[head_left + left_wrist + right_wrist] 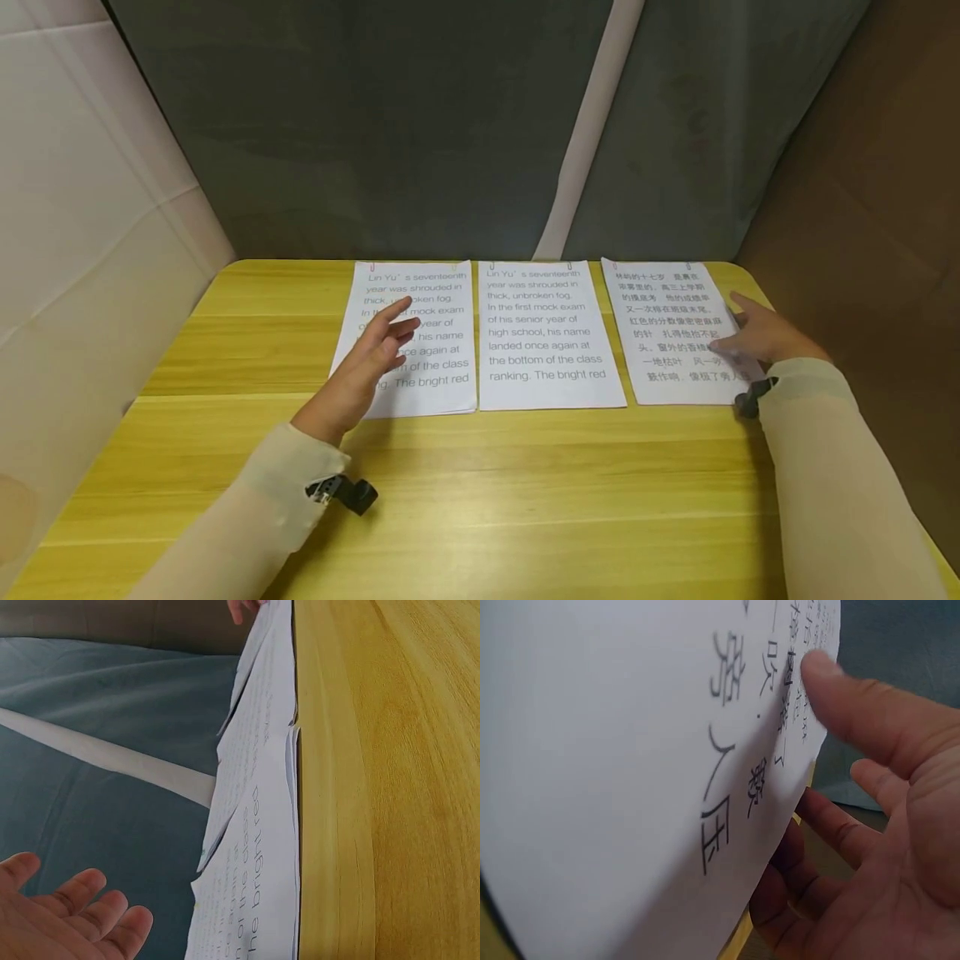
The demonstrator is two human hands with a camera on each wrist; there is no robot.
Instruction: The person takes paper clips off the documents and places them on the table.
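Three printed paper stacks lie side by side on a yellow wooden table (480, 483). My left hand (375, 350) hovers over the left English sheet (442, 333) with straight fingers, holding nothing; in the left wrist view its fingertips (75, 907) float beside that sheet (255, 900). The middle English sheet (547, 333) lies untouched. My right hand (761, 337) is at the right edge of the Chinese sheet (667, 325). In the right wrist view the thumb (855, 705) presses the printed face of the bent-up sheet (630, 750), with fingers (832, 825) curled beneath its edge.
A grey-green curtain (375, 125) with a pale stripe hangs behind the table. A white panel (75, 208) closes the left side, a brown wall (862, 208) the right. Small clips (372, 267) sit on the sheets' top edges. Bare tabletop lies toward me.
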